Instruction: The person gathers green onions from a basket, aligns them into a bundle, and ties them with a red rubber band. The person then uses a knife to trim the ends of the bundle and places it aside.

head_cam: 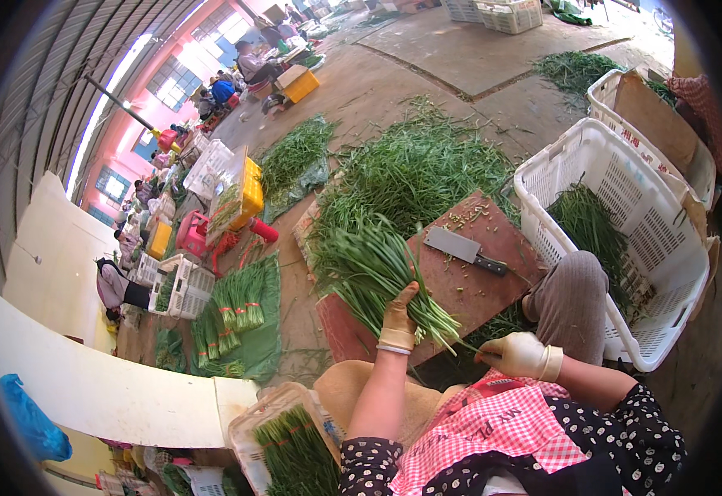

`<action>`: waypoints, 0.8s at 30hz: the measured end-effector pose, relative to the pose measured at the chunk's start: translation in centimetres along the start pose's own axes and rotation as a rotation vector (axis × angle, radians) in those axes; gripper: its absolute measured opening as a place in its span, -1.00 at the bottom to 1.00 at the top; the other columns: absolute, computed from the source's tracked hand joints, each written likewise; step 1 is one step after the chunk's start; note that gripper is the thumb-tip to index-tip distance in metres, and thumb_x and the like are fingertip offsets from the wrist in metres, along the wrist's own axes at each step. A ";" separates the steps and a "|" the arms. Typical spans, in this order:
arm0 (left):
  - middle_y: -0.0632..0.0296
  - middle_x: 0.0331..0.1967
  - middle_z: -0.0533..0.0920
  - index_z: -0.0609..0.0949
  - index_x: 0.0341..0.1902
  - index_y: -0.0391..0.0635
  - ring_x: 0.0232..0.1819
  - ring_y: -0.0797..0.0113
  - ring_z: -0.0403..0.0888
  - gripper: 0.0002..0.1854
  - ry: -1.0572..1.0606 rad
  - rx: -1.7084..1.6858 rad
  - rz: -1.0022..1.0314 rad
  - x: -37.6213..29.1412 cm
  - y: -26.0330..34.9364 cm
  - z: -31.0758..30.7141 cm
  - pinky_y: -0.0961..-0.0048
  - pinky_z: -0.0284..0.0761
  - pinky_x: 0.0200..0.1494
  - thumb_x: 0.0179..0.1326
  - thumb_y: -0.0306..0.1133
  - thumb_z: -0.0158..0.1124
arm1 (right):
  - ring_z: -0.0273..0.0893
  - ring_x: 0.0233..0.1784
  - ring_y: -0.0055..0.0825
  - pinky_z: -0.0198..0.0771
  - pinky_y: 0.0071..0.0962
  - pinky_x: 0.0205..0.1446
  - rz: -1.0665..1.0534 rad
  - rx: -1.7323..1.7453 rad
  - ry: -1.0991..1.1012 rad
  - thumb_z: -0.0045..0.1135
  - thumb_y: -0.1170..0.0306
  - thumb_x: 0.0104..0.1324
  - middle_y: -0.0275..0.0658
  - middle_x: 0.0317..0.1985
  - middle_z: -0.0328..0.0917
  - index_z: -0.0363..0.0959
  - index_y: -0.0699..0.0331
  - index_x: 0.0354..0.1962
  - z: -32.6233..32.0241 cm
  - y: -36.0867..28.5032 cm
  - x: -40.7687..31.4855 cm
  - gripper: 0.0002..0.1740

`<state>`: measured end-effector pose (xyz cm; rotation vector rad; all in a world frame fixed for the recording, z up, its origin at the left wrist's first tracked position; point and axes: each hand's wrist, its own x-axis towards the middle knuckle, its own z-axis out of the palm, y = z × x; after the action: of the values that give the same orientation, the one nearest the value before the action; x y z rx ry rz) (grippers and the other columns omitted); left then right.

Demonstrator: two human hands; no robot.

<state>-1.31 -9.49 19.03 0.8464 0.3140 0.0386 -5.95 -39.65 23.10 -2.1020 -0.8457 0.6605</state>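
My left hand (400, 313), in a soiled glove, grips a thick bunch of garlic chives (376, 266), its pale cut ends turned towards my lap. My right hand (514, 356), gloved in white, pinches a thin green stalk (469, 347) at the ends of the bunch. Beneath the bunch lies a reddish-brown board (441, 273) strewn with short trimmings. A cleaver (460, 245) rests flat on it, its black handle (491, 266) towards my right knee. Beyond the board spreads a large heap of loose greens (423, 167).
To my right stands a white plastic crate (652, 248) with loose greens inside. Tied bundles (237, 304) lie on a green sheet at the left. Another crate (292, 397) near my left elbow holds banded bundles. Several people (252, 65) sit further off among yellow crates (299, 84).
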 end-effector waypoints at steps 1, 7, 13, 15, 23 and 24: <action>0.23 -0.27 0.72 0.68 -0.01 -0.10 -0.20 0.26 0.73 -0.68 -0.012 0.112 0.080 0.1 0.1 -0.3 0.28 0.71 -0.10 0.18 -0.41 0.54 | 0.61 -0.45 -0.36 0.32 -0.35 -0.43 -0.075 -0.437 0.005 0.21 0.13 0.37 -0.26 -0.46 0.65 0.62 0.27 0.00 -0.3 0.2 -0.2 -0.59; 0.30 0.02 0.69 0.60 0.19 -0.16 -0.01 0.38 0.63 -0.44 -0.078 0.534 0.470 0.6 -0.5 1.0 0.36 0.55 0.12 0.12 -0.37 0.62 | 0.65 0.13 0.03 0.51 -0.16 0.20 -0.047 -0.221 0.200 0.38 -0.04 0.28 0.17 0.08 0.63 0.29 0.33 0.39 -3.7 0.5 3.0 -0.10; 0.21 0.15 0.68 0.53 0.31 -0.14 0.10 0.22 0.68 -0.56 -0.375 -0.365 -0.211 0.5 -3.0 5.2 0.32 0.67 0.11 0.47 -0.18 0.20 | 0.49 0.37 -0.24 0.37 -0.31 0.45 -0.364 0.805 0.265 0.37 0.07 0.37 -0.02 0.33 0.47 0.19 0.33 0.45 -3.8 0.6 10.5 -0.12; 0.18 0.16 0.68 0.54 0.29 -0.14 0.05 0.17 0.72 -0.51 -0.429 -0.222 -0.188 0.8 -3.1 5.3 0.29 0.77 -0.04 0.50 -0.06 0.04 | 0.41 0.42 -0.31 0.31 -0.38 0.49 -0.241 1.484 -0.017 0.33 0.12 0.41 -0.14 0.39 0.43 0.21 0.29 0.45 -1.9 2.2 12.1 -0.19; 0.17 0.10 0.71 0.59 0.27 -0.08 0.07 0.18 0.72 -0.50 -0.221 -0.417 -0.490 4.5 -8.3 -1.1 0.18 0.70 0.14 0.48 0.02 0.13 | 0.57 0.20 -0.44 0.55 -0.39 0.23 -0.070 1.441 0.109 0.06 0.21 0.57 -0.21 0.23 0.57 0.44 0.20 0.29 4.6 9.3 13.8 -0.56; 0.17 0.13 0.70 0.57 0.30 -0.06 0.09 0.19 0.71 -0.49 -0.185 -0.737 -0.641 5.1 -9.2 -2.2 0.18 0.69 0.16 0.49 0.02 0.12 | 0.63 0.14 -0.44 0.61 -0.42 0.13 -0.135 1.813 -0.026 0.04 0.23 0.58 -0.20 0.18 0.61 0.46 0.20 0.27 4.4 9.0 13.8 -0.60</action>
<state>2.09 -13.20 9.57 -0.0070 0.3504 -0.4932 3.13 -31.81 10.94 -0.3822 -0.1092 0.8439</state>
